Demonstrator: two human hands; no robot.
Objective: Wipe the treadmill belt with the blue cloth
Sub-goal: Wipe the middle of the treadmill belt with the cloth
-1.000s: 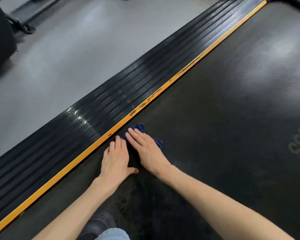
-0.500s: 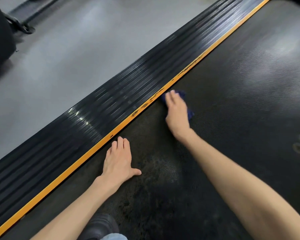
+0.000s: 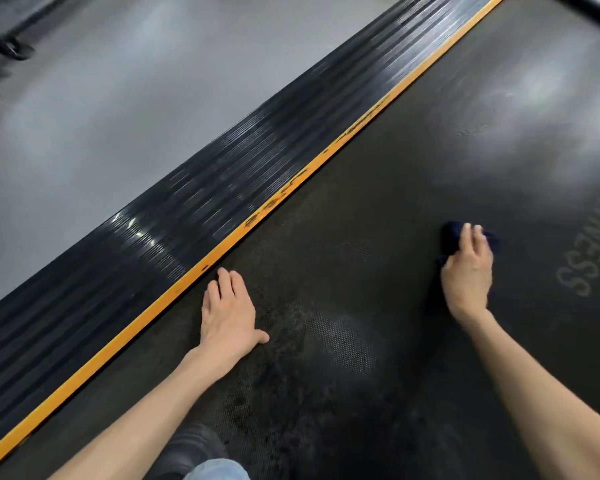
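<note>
**Cloth out on the belt, far side from the yellow strip**

Grey gym floor [image 3: 118, 116] fills the side of the yellow strip [image 3: 174, 292] that lies away from me, with a piece of dark equipment [image 3: 0, 46] at its far corner, well apart from the strip. A black ribbed side rail [image 3: 222, 188] runs along that same side, touching the strip for its whole length. On the strip's other side is the treadmill belt [image 3: 395, 168], dark and finely textured, with pale glare on its far part and mottled dark patches close to my body. Grey lettering [image 3: 582, 258] is printed on the belt, well apart from the strip.

My left grip [image 3: 227, 313] lies flat on the belt just beside the strip, fingers straight and together, thumb spread out, holding nothing. My right grip [image 3: 468, 275] is well apart from the strip, near the lettering, with fingers bent down over the blue cloth [image 3: 452, 233] and thumb at its side. The cloth is bunched on the belt beneath that palm, and dark folds show past my fingertips on both sides.

My dark shoe [image 3: 191, 445] and a bit of blue denim [image 3: 215, 471] sit on the belt under my left forearm, near the strip.
</note>
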